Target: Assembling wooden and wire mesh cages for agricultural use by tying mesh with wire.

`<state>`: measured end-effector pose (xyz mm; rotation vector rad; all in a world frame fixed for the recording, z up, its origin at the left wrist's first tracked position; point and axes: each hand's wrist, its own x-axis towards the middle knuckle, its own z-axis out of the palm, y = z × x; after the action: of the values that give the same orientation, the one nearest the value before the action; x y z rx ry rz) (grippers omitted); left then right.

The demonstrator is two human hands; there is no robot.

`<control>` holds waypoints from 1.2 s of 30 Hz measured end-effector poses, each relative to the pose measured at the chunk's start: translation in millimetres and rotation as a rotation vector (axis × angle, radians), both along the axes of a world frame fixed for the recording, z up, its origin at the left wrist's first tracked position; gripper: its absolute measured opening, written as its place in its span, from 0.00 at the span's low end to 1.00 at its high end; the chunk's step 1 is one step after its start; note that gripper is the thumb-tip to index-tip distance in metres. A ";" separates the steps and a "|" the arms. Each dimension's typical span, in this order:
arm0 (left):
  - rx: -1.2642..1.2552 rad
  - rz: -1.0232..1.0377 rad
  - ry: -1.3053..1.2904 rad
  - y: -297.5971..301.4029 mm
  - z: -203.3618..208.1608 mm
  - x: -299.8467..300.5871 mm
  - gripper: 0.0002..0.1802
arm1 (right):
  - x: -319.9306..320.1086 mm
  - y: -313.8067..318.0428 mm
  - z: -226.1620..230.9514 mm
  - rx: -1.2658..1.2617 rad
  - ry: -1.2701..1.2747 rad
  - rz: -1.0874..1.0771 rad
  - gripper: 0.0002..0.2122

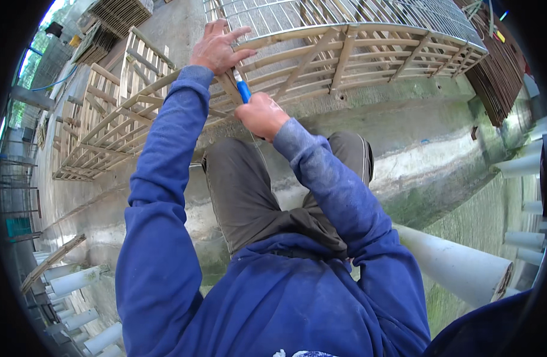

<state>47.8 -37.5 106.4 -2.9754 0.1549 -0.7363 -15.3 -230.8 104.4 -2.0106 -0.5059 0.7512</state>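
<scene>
My right hand (262, 115) is closed around the blue handle of a hand tool (243, 91). The tool's pale metal end points up at a corner of a wooden slatted frame (348, 56); its exact kind is too small to tell. My left hand (217, 49) lies on the top of that frame's near-left corner, fingers and thumb spread. A wire mesh panel (273, 18) with thin parallel bars covers the frame's top. Below my right hand a thin strand (259, 153) hangs down beside my knee.
More wooden slatted frames (116, 119) stand at the left. Stacked slatted panels (120, 16) are at the far left. Dark thin strips (493, 86) lie at the right. A large white pipe (458, 265) is beside my right arm, and several more pipes (77, 281) line the lower left.
</scene>
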 end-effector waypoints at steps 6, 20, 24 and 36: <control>0.080 0.067 -0.010 -5.4 2.7 2.5 0.34 | -0.8 -0.6 -24.9 0.039 -0.292 0.104 0.12; 0.102 0.103 -0.001 -2.5 -1.0 -2.3 0.34 | -8.9 2.1 -31.8 -0.032 -0.529 0.248 0.10; 0.094 0.081 0.005 -6.7 1.6 5.0 0.35 | -2.0 4.4 -51.4 -0.010 -0.564 0.211 0.10; -0.834 -0.102 -0.693 -23.2 -13.0 -61.5 0.20 | -3.4 -6.2 -52.4 1.028 1.462 0.055 0.12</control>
<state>-13.6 -60.7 93.4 -3.1312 -0.0701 -2.2449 -18.7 -237.0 52.1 -0.2348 0.0077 1.3622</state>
